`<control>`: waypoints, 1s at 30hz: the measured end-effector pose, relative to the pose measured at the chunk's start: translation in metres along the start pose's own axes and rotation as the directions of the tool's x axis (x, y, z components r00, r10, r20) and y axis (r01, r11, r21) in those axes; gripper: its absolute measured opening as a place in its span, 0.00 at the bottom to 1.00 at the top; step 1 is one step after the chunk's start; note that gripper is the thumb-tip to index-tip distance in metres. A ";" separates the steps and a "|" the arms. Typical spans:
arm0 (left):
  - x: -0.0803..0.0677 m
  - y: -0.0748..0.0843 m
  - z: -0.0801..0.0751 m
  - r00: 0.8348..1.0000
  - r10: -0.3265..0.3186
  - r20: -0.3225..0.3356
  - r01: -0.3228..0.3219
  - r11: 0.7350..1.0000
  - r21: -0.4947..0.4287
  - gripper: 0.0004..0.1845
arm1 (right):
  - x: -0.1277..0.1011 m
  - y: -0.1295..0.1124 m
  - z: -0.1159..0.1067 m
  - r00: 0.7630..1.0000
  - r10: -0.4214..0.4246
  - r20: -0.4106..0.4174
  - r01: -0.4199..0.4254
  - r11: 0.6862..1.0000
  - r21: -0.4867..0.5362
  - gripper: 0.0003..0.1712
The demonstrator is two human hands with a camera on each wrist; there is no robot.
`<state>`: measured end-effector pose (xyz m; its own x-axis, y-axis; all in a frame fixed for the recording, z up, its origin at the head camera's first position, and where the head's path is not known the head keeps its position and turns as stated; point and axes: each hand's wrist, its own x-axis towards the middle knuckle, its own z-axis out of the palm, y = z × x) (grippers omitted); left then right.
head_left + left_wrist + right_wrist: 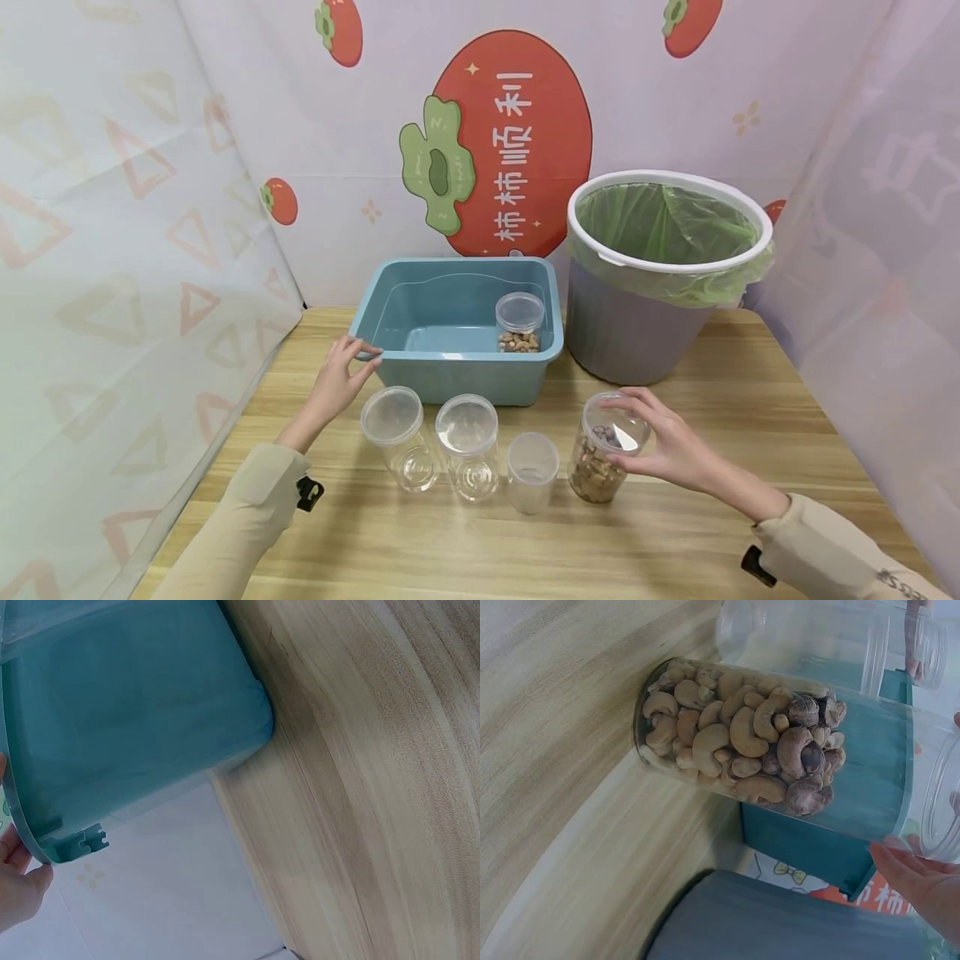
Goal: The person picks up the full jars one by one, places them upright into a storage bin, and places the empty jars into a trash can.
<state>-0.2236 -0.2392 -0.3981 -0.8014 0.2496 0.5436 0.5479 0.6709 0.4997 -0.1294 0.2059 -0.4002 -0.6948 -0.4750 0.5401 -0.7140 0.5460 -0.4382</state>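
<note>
- Sleeves came nearest, cream cuffs with black clips at the wrists; past them lay the table (720, 367), pale wood.
- Right hand (671, 446) sat curled over the lid of the nut jar (600, 454), fingers wrapped round the rim from above. The jar stood upright on the table, at the right end of a front row.
- From the right wrist view the nut jar (742, 746) showed clear walls packed with cashews roughly two-thirds up, with a few darker nuts on top.
- Left hand (337, 379) was well apart from the right, fingertips pinching the near left corner of the tub (450, 367); the left wrist view showed the thumb under the tub's (127, 712) rim.
- My guess: the jar would feel moderately heavy for its size, stiff-walled, smooth and a little slippery. A grip on the lid alone might fail if the lid sat loose; taking it round the wall just below the lid looked safer.
- Three empty jars (468, 446) stood left of it, close together, lidded.
- One more small jar (519, 323) sat inside the tub, a shallow layer of nuts in it.
- Behind the nut jar stood a grey bin (660, 275) with a green liner.
</note>
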 end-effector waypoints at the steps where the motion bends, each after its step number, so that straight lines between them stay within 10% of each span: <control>1: 0.000 0.000 0.000 1.000 -0.001 0.001 0.001 1.000 0.000 0.06 | 0.000 0.000 0.001 1.000 -0.003 -0.008 0.004 1.000 0.004 0.37; 30: 0.001 0.001 0.000 1.000 -0.001 0.004 0.000 1.000 0.004 0.06 | 0.033 -0.009 -0.030 0.996 -0.018 -0.083 0.021 0.999 0.039 0.37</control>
<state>-0.2237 -0.2386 -0.3975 -0.8026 0.2518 0.5408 0.5466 0.6736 0.4975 -0.1439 0.2059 -0.3571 -0.6725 -0.4260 0.6052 -0.7312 0.5087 -0.4545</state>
